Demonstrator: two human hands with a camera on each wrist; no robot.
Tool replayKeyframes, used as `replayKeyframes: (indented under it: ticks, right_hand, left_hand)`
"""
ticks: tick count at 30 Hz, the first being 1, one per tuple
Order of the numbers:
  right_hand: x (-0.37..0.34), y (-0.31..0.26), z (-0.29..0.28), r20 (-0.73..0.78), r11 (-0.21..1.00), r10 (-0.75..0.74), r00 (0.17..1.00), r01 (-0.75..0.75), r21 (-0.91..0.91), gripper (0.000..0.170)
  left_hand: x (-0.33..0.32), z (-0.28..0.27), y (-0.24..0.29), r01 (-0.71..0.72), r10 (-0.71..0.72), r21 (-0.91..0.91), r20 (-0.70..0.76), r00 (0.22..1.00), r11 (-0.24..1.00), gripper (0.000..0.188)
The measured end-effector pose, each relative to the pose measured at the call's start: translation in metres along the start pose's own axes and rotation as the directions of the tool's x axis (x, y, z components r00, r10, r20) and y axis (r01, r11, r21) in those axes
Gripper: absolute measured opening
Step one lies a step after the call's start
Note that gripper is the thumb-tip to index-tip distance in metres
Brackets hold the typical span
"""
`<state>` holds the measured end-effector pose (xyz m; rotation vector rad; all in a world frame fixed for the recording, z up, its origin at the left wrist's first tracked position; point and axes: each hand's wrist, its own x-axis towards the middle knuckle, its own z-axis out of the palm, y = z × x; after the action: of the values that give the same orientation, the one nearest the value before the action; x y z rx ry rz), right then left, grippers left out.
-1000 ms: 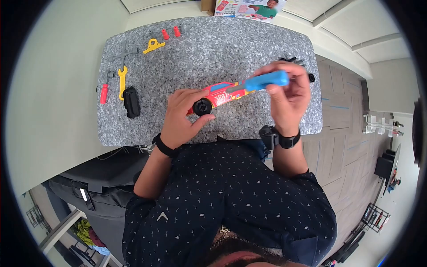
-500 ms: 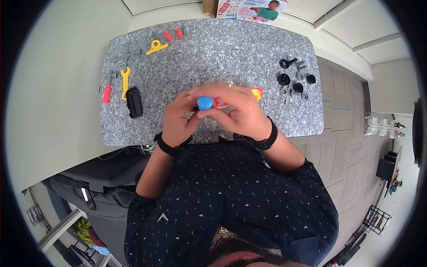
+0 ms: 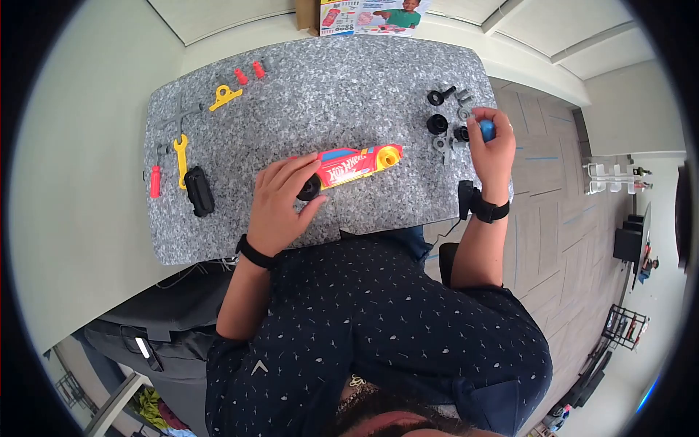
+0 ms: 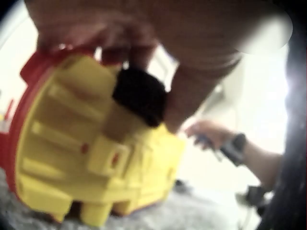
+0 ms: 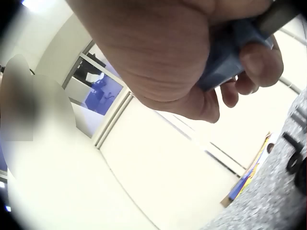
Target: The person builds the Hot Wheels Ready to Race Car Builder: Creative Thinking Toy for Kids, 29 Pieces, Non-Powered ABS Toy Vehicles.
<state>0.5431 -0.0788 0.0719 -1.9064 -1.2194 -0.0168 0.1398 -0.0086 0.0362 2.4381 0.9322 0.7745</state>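
A red and yellow toy car (image 3: 353, 166) lies tipped on its side on the grey speckled table. My left hand (image 3: 278, 200) grips its left end, fingers over the top and thumb below, around a black wheel (image 3: 310, 189). The left wrist view shows the car's yellow underside (image 4: 62, 148) up close. Out at the table's right side, my right hand (image 3: 495, 151) holds a toy screwdriver by its blue handle (image 3: 487, 130), end toward the head camera. In the right wrist view the fingers wrap this handle (image 5: 223, 64), and a grey shaft (image 5: 278, 17) sticks out.
Beside the right hand lie black wheels (image 3: 437, 124), a grey washer (image 3: 440, 144) and other small parts. At the left are a yellow wrench (image 3: 181, 159), a black part (image 3: 198, 191), a red-handled tool (image 3: 155, 182) and a yellow piece (image 3: 225, 97). A printed box (image 3: 371, 18) stands behind.
The right hand brought the screwdriver to the wheel end of the car, then carried it away right to the loose parts. The left hand stays on the car.
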Motion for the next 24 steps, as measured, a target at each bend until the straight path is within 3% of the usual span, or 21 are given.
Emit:
replayKeyframes:
  ticks: [1,5,9,13,16,19,22,24]
  right_hand:
    - [0.0,0.013,-0.007,-0.012,0.993,-0.021,1.0,0.02,-0.116,0.02]
    - [-0.003,0.065,-0.032,0.088,0.957,0.138,0.986,-0.11,-0.27,0.025]
    - [-0.011,0.104,-0.028,0.177,0.97,0.101,0.979,-0.057,-0.238,0.031]
    - [-0.007,0.098,-0.016,0.252,0.972,0.014,0.968,0.046,-0.23,0.046]
    - [0.004,0.111,-0.004,0.323,0.959,-0.168,0.932,0.23,-0.166,0.051]
    - [0.013,0.119,0.003,0.454,0.963,-0.084,0.887,0.19,-0.193,0.054]
    - [0.018,0.128,0.006,0.479,0.954,-0.11,0.871,0.227,-0.193,0.054]
    - [0.02,0.117,-0.003,0.391,0.978,-0.121,0.912,0.176,-0.108,0.052]
  left_hand:
    - [-0.001,-0.002,-0.003,-0.004,0.004,-0.013,0.007,1.0,1.0,0.063]
    - [-0.007,-0.016,-0.017,-0.01,0.01,-0.022,0.033,0.999,1.0,0.062]
    - [-0.014,-0.037,-0.024,0.029,-0.021,-0.082,0.096,0.995,0.996,0.065]
    - [-0.01,-0.057,-0.013,0.002,-0.009,0.04,0.194,0.981,0.999,0.07]
    - [0.005,-0.055,0.009,-0.068,0.056,0.06,0.185,0.981,0.996,0.072]
    - [0.02,-0.036,0.032,-0.128,0.127,-0.002,0.149,0.981,0.992,0.072]
    - [0.028,-0.006,0.04,-0.151,0.16,-0.089,0.1,0.982,0.984,0.071]
    - [0.032,0.011,0.039,-0.157,0.166,-0.115,0.071,0.984,0.981,0.07]
